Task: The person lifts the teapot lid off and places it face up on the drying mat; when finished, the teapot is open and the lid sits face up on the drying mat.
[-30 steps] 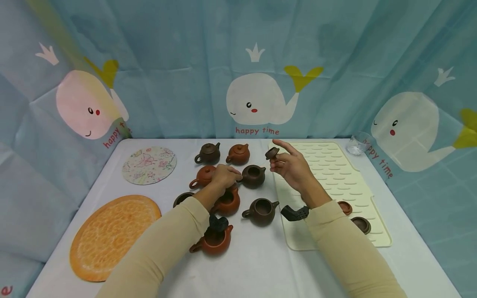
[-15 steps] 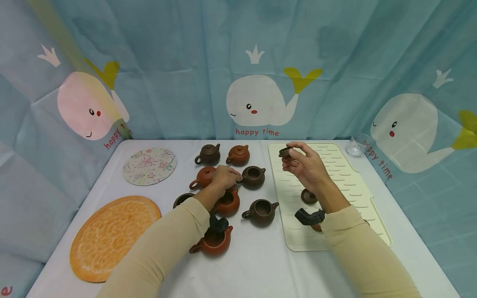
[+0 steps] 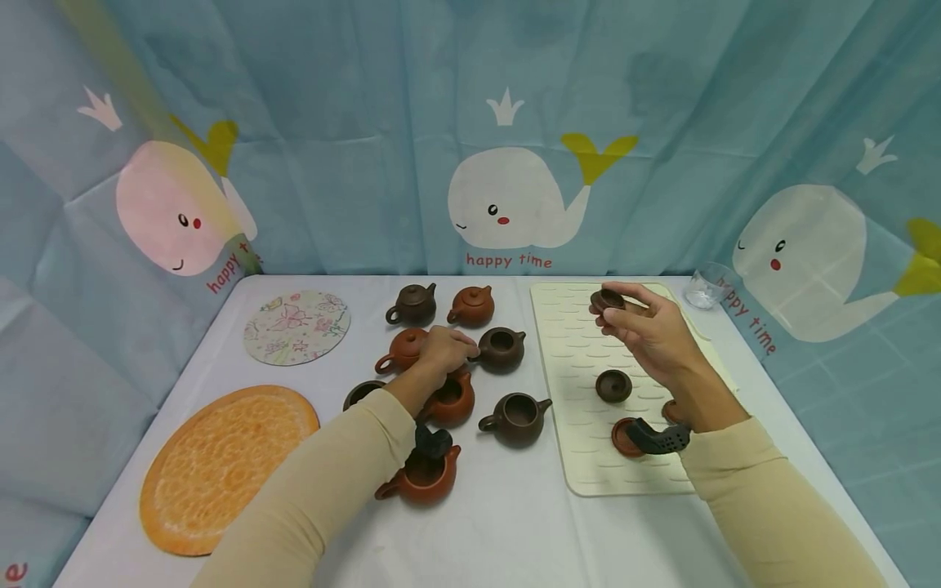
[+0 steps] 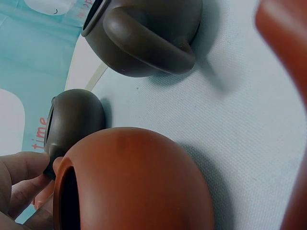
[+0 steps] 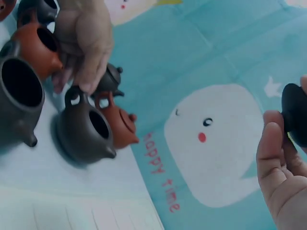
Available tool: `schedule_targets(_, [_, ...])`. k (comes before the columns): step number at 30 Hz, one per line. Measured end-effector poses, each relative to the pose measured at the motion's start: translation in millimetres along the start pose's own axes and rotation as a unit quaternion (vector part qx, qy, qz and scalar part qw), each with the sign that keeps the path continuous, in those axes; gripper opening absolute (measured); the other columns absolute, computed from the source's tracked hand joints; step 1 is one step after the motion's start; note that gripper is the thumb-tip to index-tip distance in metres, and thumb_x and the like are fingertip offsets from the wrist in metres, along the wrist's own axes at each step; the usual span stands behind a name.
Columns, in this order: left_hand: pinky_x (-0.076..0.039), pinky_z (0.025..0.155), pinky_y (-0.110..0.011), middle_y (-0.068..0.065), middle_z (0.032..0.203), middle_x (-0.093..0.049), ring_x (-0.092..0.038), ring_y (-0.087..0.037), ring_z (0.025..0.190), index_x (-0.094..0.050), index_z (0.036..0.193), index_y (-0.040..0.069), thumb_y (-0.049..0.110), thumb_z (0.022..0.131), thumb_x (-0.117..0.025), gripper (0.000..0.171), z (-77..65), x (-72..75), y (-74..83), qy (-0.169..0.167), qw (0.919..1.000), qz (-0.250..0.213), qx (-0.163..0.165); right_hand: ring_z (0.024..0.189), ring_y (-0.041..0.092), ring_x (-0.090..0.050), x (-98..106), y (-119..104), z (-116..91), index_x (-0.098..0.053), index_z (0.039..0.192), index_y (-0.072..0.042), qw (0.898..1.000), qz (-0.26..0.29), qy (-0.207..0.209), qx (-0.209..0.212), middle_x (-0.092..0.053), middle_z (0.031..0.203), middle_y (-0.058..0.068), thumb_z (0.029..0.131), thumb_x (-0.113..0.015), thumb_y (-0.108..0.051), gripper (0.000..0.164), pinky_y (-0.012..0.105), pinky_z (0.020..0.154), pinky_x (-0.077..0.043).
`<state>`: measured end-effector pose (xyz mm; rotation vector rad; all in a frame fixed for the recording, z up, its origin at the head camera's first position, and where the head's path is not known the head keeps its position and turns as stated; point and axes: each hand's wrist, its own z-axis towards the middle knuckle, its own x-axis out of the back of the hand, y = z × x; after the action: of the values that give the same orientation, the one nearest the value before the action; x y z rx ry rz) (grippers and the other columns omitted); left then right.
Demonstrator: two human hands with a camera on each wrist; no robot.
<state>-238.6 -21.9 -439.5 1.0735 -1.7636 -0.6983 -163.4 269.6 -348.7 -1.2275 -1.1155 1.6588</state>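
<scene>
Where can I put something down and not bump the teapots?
Bare white table lies between the nearest red teapot and the cream mat. The mat's far left corner is bare too, left of the dark lid in the right hand. It's crowded around the left hand, among the teapots.

It's a curtained workspace — whale-print curtains (image 3: 331, 204) line three sides of a white table (image 3: 507, 523).

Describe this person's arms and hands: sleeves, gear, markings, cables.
Left sleeve and right sleeve: long, plain beige, lightly creased, no print visible. Left hand and right hand: bare, no gloves. Black fitting by the right cuff: curved, with small holes. Black piece by the left cuff: rounded, exact shape unclear. No cables visible.
</scene>
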Motion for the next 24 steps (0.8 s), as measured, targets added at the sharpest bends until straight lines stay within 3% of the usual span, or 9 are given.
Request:
schedule_targets(12, [-0.046, 0.067, -0.033, -0.006, 0.093, -0.064, -0.057, -0.020, 0.080, -0.075, 0.085, 0.010, 0.013, 0.083, -0.075, 0.004, 0.1, -0.8, 0.3, 0.001, 1.0000, -0.001, -0.009, 0.100, 0.020, -0.061, 39, -16, -21, -0.058, 0.123, -0.002, 0.998, -0.056, 0.024, 0.024, -0.053, 0.115, 0.014, 0.089, -0.056, 0.017, 0.039, 0.029, 0.083, -0.051])
schedule_targets(24, [-0.046, 0.069, -0.033, -0.005, 0.097, -0.064, -0.057, -0.022, 0.083, -0.076, 0.086, 0.010, 0.014, 0.083, -0.076, 0.005, 0.4, -0.7, 0.0, 0.001, 1.0000, 0.001, 0.003, 0.096, 0.019, -0.064, 66, -17, -31, -0.055, 0.124, 0.001, 0.994, -0.095, 0.045, -0.003, -0.053, 0.111, 0.013, 0.089, -0.060, 0.014, 0.038, 0.026, 0.084, -0.050])
